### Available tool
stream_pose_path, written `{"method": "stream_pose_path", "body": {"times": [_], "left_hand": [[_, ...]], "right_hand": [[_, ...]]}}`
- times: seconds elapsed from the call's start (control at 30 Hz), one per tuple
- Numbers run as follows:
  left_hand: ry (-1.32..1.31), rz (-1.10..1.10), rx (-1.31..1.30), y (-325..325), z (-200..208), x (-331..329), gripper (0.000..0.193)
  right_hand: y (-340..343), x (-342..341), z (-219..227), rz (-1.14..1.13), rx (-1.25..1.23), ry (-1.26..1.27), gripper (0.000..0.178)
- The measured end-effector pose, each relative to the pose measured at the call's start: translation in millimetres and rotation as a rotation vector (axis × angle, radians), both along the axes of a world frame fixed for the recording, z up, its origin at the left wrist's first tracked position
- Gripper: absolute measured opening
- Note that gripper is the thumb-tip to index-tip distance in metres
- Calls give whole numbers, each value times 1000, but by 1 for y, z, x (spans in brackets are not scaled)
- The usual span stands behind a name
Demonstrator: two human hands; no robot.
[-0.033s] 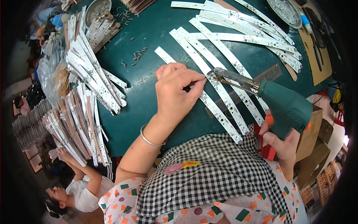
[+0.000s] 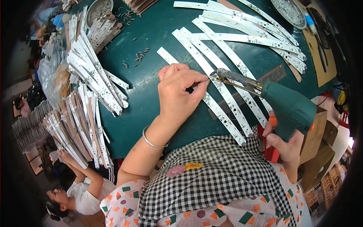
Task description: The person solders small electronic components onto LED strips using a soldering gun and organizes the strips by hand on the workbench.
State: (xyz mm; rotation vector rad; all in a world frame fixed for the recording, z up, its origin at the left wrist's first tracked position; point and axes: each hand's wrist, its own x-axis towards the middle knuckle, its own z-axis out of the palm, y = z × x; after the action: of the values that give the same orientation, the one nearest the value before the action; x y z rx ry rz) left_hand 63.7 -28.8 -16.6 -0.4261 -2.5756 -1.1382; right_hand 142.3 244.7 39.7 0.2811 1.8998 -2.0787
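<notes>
My right hand (image 2: 285, 145) is wrapped round the handle of a green soldering gun (image 2: 289, 108), whose metal tip points left. That tip meets a white LED strip (image 2: 198, 58), close to my left fingertips. My left hand (image 2: 177, 90) is closed in a pinch beside the tip; whatever it holds is too small or hidden to name. Under this hand lies another LED strip (image 2: 223, 117), its middle covered by my fingers. To the right are two more strips, slanted alike. A flat dark metal bar (image 2: 275, 73) runs beneath them.
More LED strips (image 2: 242, 22) lie fanned at the far right, near a metal bowl (image 2: 289, 13) of small parts. Bundled strips (image 2: 94, 72) are heaped at the left. Small loose components (image 2: 140, 55) are scattered on the green table (image 2: 140, 108). Another person (image 2: 87, 189) sits at lower left.
</notes>
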Motion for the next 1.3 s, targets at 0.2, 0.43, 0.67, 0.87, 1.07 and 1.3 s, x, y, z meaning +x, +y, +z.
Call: {"method": "stream_pose_path", "body": {"times": [0.2, 0.43, 0.67, 0.87, 1.07, 1.3], "left_hand": [[-2, 25, 20, 1, -3, -1, 13], [18, 49, -13, 5, -3, -1, 13], [69, 50, -27, 5, -6, 0, 15], [49, 56, 22, 6, -8, 0, 12], [56, 36, 6, 5, -6, -1, 14], [49, 33, 11, 4, -6, 0, 15]], "right_hand": [[4, 1, -6, 53, 27, -30, 59], [1, -4, -2, 70, 21, -39, 56], [-2, -5, 6, 62, 87, -78, 52], [-1, -5, 7, 82, 99, -151, 55], [5, -9, 7, -78, -64, -27, 60], [5, -10, 5, -16, -71, -33, 63]]}}
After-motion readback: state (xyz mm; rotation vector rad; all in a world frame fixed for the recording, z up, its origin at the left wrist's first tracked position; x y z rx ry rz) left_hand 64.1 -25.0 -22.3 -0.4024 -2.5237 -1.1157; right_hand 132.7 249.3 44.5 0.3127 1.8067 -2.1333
